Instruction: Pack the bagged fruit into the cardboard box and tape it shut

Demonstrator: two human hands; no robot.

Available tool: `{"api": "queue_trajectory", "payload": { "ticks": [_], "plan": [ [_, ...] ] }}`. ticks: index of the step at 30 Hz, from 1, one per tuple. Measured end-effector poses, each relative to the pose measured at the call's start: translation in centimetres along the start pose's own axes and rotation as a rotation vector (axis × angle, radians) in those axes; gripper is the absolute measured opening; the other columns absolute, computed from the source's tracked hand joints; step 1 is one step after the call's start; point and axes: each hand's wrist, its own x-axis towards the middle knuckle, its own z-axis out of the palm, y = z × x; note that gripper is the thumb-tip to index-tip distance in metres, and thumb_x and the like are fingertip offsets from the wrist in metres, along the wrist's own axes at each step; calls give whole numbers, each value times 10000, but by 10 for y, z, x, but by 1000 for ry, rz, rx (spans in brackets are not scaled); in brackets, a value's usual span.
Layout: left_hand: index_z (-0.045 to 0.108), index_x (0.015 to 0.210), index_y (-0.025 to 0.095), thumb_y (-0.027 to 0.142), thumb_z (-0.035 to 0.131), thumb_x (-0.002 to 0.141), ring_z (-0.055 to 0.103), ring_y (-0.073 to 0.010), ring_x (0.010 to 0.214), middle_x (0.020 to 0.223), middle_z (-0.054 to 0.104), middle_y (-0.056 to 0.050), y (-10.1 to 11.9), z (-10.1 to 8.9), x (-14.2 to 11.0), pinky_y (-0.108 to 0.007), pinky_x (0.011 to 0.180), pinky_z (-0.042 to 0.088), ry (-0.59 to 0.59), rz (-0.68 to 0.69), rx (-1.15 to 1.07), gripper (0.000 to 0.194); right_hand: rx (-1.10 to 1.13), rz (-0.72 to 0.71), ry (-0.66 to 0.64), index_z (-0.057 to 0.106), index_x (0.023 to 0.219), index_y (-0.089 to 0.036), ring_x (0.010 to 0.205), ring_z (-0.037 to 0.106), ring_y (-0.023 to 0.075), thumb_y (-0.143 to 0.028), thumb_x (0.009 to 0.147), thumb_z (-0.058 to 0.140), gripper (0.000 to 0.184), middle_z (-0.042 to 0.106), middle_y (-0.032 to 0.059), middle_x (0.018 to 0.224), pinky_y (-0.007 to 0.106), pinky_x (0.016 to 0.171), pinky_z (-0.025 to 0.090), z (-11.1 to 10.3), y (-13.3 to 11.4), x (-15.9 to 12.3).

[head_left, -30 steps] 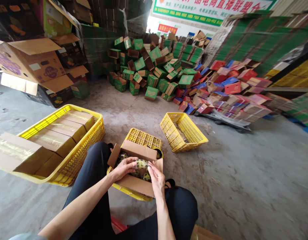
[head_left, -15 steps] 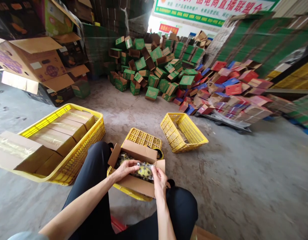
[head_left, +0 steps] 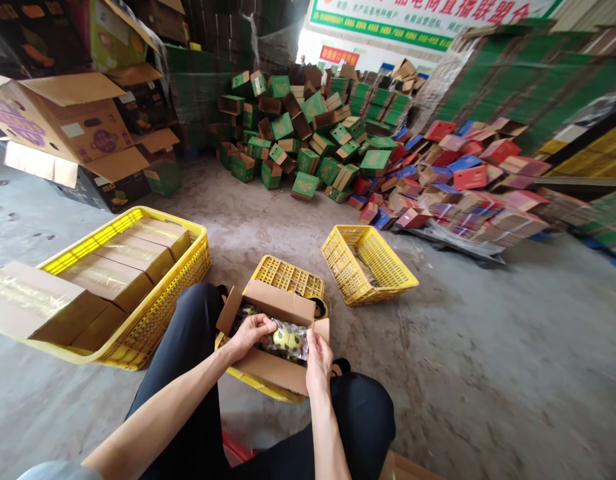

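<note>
Between my two hands is a clear plastic packet (head_left: 287, 339) holding something yellow with dark spots; its exact kind I cannot make out. My left hand (head_left: 252, 333) pinches the packet's left end, and my right hand (head_left: 318, 353) grips its right end. Both are over an open cardboard box (head_left: 281, 301) whose flaps are folded outward. More wrapped, dark-and-yellow packets show inside it, partly hidden by my hands. The box rests on an upturned yellow crate (head_left: 288, 275) between my knees. A roll of tape (head_left: 320, 307) lies at the box's far right corner.
To the left, a yellow crate (head_left: 133, 343) holds several taped cardboard boxes (head_left: 105, 275). Another yellow crate (head_left: 345, 270) stands front right on the concrete floor. Farther off lie heaped green boxes (head_left: 304, 185) and red and blue boxes (head_left: 469, 177). Large open cartons (head_left: 73, 123) are stacked at left.
Both hands have shifted slightly, and the packet between them is turned so more of its yellow, spotted content shows. The box and crates have stayed in place.
</note>
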Motion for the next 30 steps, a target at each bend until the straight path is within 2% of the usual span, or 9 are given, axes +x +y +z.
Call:
{"api": "queue_trajectory", "payload": {
  "ticks": [9,11,13,16,18,20,23,26,30],
  "plan": [
    [713,856,142,590,867,742,579,-110,679,780,652,-14,-4,-6,3,-232,666,482,-47,6,0,487,82,18,45,791,806,-203,687,697,258,-739,717,774,543,743,44,659,320,588,536,5,0,-1],
    [739,1055,160,565,853,776,622,-134,765,907,695,-41,-4,-7,1,-257,727,505,-79,8,-19,505,113,34,55,774,781,-200,665,684,244,-732,710,785,537,731,39,648,309,568,520,5,3,1],
    [672,1326,221,514,860,792,659,-172,915,1161,699,-87,-3,-8,-2,-292,807,521,-122,28,-49,637,146,47,43,758,770,-200,641,668,226,-720,704,799,526,720,29,644,299,550,505,3,7,1],
    [522,1526,320,385,928,732,656,-209,1065,1492,540,-122,-4,-9,-5,-336,906,515,-204,73,-60,895,197,66,19,748,782,-200,624,653,205,-701,696,823,513,719,17,663,287,542,500,1,10,2],
    [516,1540,324,317,956,686,661,-211,1044,1472,562,-118,-5,-10,-5,-339,912,507,-270,59,-34,962,225,81,7,745,787,-196,634,661,204,-687,690,837,510,734,24,691,286,548,511,-1,12,2],
    [529,1539,297,308,952,689,669,-217,993,1279,681,-100,-6,-10,-5,-339,891,503,-320,24,6,950,240,98,5,741,785,-190,656,682,215,-678,681,850,511,752,37,718,293,567,530,-1,15,3],
    [571,1510,234,367,928,725,678,-229,937,1054,746,-79,-5,-12,-4,-349,880,497,-293,28,58,873,246,110,20,764,889,-195,755,727,244,-658,668,867,523,797,67,847,313,627,567,-1,19,5],
    [654,1421,191,452,911,739,680,-238,958,1168,744,-114,-1,-12,-5,-352,880,504,-223,61,67,774,221,79,2,784,1093,-221,957,743,286,-636,684,858,588,795,117,1147,335,689,598,-1,21,6],
    [723,1317,172,534,894,735,688,-269,1018,1288,709,-154,3,-10,-7,-346,847,541,-141,45,77,706,175,14,-116,823,1013,-215,1088,715,313,-614,742,794,483,687,137,1406,374,767,627,-2,21,5]
  ]
}}
